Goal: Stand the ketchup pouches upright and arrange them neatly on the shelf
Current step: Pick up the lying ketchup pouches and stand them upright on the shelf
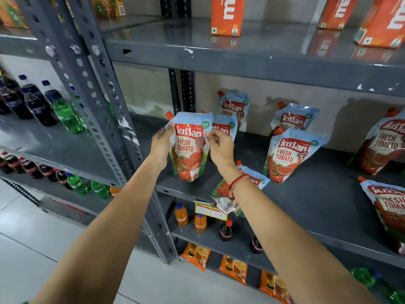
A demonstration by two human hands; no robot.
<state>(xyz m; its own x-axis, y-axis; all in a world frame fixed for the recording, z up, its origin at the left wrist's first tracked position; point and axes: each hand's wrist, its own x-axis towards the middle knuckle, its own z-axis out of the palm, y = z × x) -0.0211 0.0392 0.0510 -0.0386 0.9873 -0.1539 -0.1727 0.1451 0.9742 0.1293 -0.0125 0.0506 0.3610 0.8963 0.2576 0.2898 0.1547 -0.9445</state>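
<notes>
We hold a pale-blue and red plastic ketchup pouch with an orange-red corner spout [188, 148] upright between both hands, near the left end of the grey metal shelf [306, 194], with its base close to the front edge. Whether the base rests on the shelf we cannot tell. Our left hand [161, 144] grips the pouch's left edge, thumb on the front near the top. Our right hand [220, 148] pinches its right edge with curled fingers; a red thread bracelet [237, 181] sits on that wrist.

Just behind the held pouch a second upright pouch [226, 128] peeks out at its right. Farther back, near the wall, stands a third pouch [234, 108]. To the right, two more stand one before the other: the rear pouch [293, 117] and the front pouch [289, 155], the latter leaning slightly. Under our right wrist a flat-lying pouch [223, 189] hangs over the shelf's front edge. At the far right one tilted pouch [383, 145] stands and another pouch [388, 207] lies down near the front.

On the shelf above stand orange juice cartons [228, 16]. Below, we see orange drink bottles [190, 218] and a yellow price label [210, 210]. The neighbouring rack at left carries dark and green soda bottles [43, 106].
</notes>
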